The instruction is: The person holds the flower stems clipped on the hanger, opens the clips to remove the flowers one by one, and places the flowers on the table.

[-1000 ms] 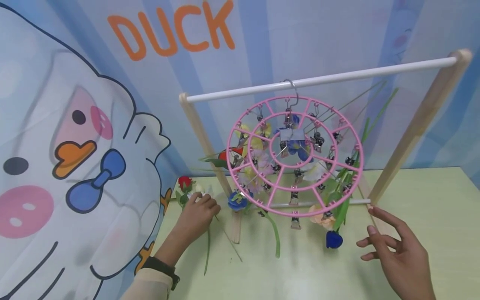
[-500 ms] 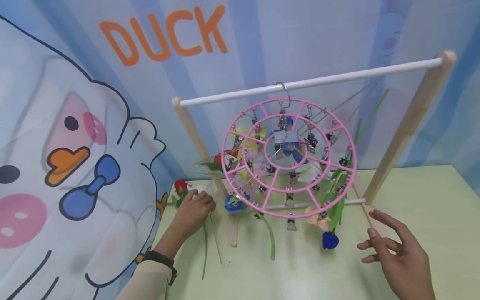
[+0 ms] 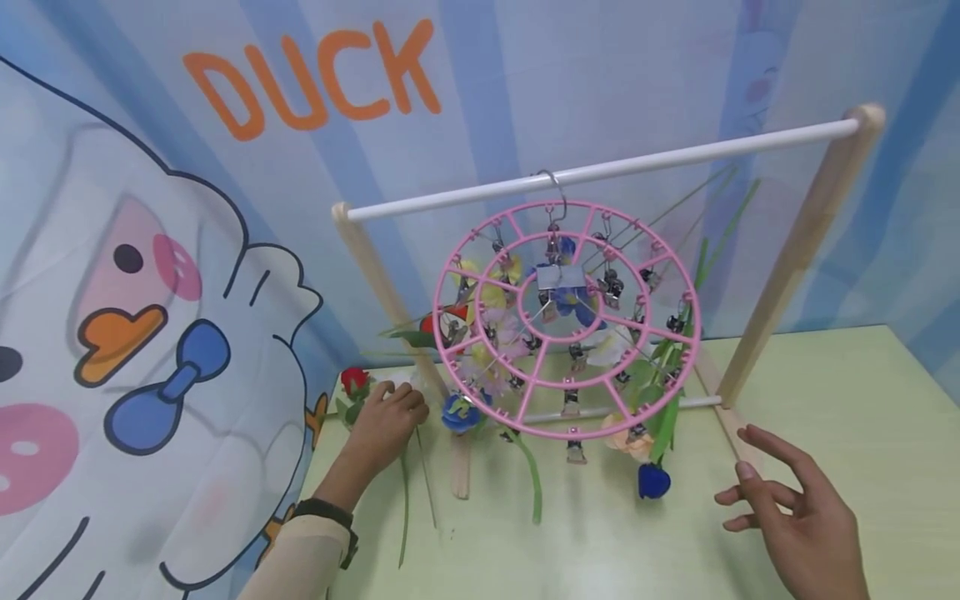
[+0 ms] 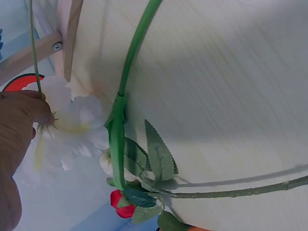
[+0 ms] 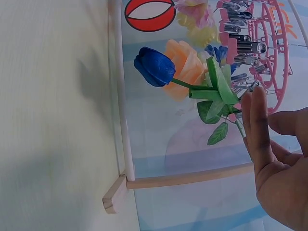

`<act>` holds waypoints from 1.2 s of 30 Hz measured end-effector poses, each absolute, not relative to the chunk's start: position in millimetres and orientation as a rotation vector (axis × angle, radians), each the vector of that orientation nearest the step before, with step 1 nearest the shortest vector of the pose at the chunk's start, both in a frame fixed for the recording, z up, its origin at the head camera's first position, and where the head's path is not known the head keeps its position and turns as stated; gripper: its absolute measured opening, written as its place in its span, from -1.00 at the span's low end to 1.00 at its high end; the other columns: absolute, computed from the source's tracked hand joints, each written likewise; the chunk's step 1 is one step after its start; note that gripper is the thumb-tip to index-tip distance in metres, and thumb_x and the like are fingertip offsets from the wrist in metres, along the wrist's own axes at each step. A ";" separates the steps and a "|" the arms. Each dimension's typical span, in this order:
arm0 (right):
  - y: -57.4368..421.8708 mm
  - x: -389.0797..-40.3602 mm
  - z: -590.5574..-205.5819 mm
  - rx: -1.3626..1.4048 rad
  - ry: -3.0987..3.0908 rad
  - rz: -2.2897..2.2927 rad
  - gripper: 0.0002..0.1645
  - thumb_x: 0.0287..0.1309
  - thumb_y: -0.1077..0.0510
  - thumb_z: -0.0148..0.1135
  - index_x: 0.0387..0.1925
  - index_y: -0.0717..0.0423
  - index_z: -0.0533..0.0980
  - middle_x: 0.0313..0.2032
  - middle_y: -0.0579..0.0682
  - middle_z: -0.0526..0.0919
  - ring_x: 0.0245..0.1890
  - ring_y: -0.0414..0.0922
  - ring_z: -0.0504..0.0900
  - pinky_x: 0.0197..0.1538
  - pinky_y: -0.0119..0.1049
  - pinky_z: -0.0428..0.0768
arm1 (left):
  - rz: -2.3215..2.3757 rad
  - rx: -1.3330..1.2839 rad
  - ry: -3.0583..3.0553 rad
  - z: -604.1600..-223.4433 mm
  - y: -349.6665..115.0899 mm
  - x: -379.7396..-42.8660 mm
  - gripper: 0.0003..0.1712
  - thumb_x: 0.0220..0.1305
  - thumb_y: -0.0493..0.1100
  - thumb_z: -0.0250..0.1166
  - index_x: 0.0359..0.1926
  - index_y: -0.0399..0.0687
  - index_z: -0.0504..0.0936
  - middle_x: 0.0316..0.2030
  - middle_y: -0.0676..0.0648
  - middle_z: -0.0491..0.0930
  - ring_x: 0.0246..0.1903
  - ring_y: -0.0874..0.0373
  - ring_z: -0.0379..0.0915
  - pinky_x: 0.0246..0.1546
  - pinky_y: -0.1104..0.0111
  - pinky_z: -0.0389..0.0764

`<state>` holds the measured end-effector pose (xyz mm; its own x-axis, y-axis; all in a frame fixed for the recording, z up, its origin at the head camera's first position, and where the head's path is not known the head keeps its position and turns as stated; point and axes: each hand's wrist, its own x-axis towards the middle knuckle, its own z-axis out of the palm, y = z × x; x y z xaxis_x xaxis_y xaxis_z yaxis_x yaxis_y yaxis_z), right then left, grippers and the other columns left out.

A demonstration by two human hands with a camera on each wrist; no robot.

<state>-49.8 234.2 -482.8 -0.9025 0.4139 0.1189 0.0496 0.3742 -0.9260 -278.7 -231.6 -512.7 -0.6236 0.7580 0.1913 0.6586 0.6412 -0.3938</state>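
My left hand is at the left side of the table, beside the rack's left foot. In the left wrist view its thumb and finger pinch the thin stem of a white artificial flower, just behind the bloom. A red rose lies close by, with a green stem crossing near it. My right hand is held in the air at the right, fingers loosely extended, holding nothing. A pink round clip hanger hangs between the hands, with several artificial flowers clipped on, among them a blue tulip.
The hanger hooks over the white top bar of a wooden rack. The rack's right post stands behind my right hand. A duck-printed cloth covers the wall behind and at the left. A blue flower hangs low near the left post.
The view has shifted a little, so the rack appears further left. The thin stem at my left hand has swung from slanting right to nearly upright. My right hand keeps its pose.
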 end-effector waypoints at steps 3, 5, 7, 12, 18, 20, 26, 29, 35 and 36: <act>234.0 -50.6 -482.9 -0.434 -2.325 1.530 -0.39 0.59 0.00 0.16 0.56 -0.19 0.33 0.39 -0.34 0.52 -0.36 -0.32 0.81 -0.38 -0.21 0.77 | 0.394 -1.133 -2.523 -518.4 -233.9 -280.8 -0.80 0.22 -0.37 0.50 -0.24 0.02 0.77 -0.15 0.03 0.74 -0.14 0.08 0.48 0.04 0.13 0.45; 234.1 -50.7 -483.0 -0.448 -2.329 1.527 -0.39 0.59 -0.02 0.16 0.56 -0.19 0.33 0.39 -0.32 0.52 -0.37 -0.30 0.81 -0.38 -0.22 0.76 | 0.389 -1.140 -2.523 -522.9 -235.1 -282.4 -0.81 0.21 -0.37 0.50 -0.25 0.03 0.76 -0.15 0.03 0.73 -0.14 0.08 0.48 0.04 0.13 0.45; 234.2 -50.7 -483.2 -0.453 -2.330 1.524 -0.38 0.59 -0.02 0.16 0.56 -0.20 0.33 0.38 -0.33 0.53 -0.37 -0.28 0.81 -0.38 -0.22 0.76 | 0.390 -1.147 -2.525 -527.7 -235.7 -284.2 -0.82 0.22 -0.34 0.51 -0.24 0.02 0.76 -0.15 0.03 0.73 -0.14 0.07 0.48 0.05 0.13 0.44; 233.7 -51.1 -484.1 -0.459 -2.335 1.525 -0.37 0.58 -0.03 0.16 0.57 -0.19 0.32 0.40 -0.29 0.52 -0.38 -0.26 0.82 -0.38 -0.22 0.76 | 0.408 -1.158 -2.520 -540.1 -236.7 -287.0 -0.82 0.20 -0.33 0.53 -0.27 0.02 0.74 -0.19 0.03 0.68 -0.18 0.07 0.42 0.02 0.13 0.39; 233.3 -50.9 -486.2 -0.487 -2.339 1.530 -0.36 0.58 -0.04 0.17 0.57 -0.17 0.31 0.41 -0.22 0.50 -0.38 -0.28 0.81 -0.38 -0.25 0.76 | 0.436 -1.144 -2.537 -546.9 -235.2 -286.1 -0.77 0.16 -0.40 0.51 -0.35 0.01 0.69 -0.24 0.04 0.64 -0.21 0.08 0.36 0.02 0.13 0.39; 233.0 -50.7 -486.9 -0.494 -2.335 1.531 -0.36 0.58 -0.04 0.17 0.57 -0.17 0.32 0.40 -0.20 0.50 -0.38 -0.27 0.82 -0.38 -0.24 0.76 | 0.451 -1.135 -2.551 -546.2 -234.5 -285.4 -0.78 0.16 -0.40 0.50 -0.34 0.00 0.71 -0.23 0.04 0.65 -0.19 0.08 0.38 0.06 0.13 0.42; 232.6 -49.5 -489.2 -0.501 -2.321 1.544 -0.36 0.57 -0.03 0.18 0.57 -0.16 0.32 0.39 -0.26 0.50 -0.39 -0.27 0.82 -0.38 -0.20 0.77 | 0.396 -1.101 -2.589 -548.5 -235.1 -284.9 -0.86 0.18 -0.34 0.50 -0.33 -0.03 0.73 -0.20 0.00 0.60 -0.14 0.04 0.45 0.09 0.09 0.47; 232.5 -49.5 -489.6 -0.491 -2.316 1.545 -0.36 0.57 -0.03 0.18 0.57 -0.17 0.32 0.38 -0.28 0.50 -0.39 -0.29 0.81 -0.38 -0.20 0.77 | 0.365 -1.084 -2.593 -550.5 -235.5 -285.5 -0.87 0.20 -0.33 0.49 -0.35 -0.04 0.72 -0.20 -0.02 0.55 -0.14 0.02 0.45 0.07 0.09 0.48; 230.7 -51.6 -489.6 -0.502 -2.337 1.518 -0.36 0.59 -0.02 0.15 0.58 -0.13 0.30 0.45 -0.01 0.47 -0.39 -0.29 0.81 -0.38 -0.22 0.76 | 0.343 -1.070 -2.552 -554.0 -236.4 -287.4 -0.88 0.19 -0.34 0.48 -0.35 -0.05 0.71 -0.23 -0.03 0.58 -0.15 0.03 0.48 0.04 0.10 0.49; 230.3 -52.1 -489.8 -0.511 -2.344 1.514 -0.36 0.60 -0.03 0.14 0.59 -0.13 0.29 0.45 0.04 0.46 -0.39 -0.30 0.81 -0.38 -0.22 0.77 | 0.336 -1.068 -2.549 -554.3 -236.4 -287.6 -0.88 0.19 -0.33 0.48 -0.35 -0.05 0.71 -0.23 -0.03 0.58 -0.16 0.03 0.48 0.03 0.10 0.49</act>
<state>-52.1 230.3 -489.8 -0.8906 0.4507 0.0602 0.1306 0.3805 -0.9155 -287.6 -236.4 -554.3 -0.6517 0.7225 0.2308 0.6380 0.6867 -0.3483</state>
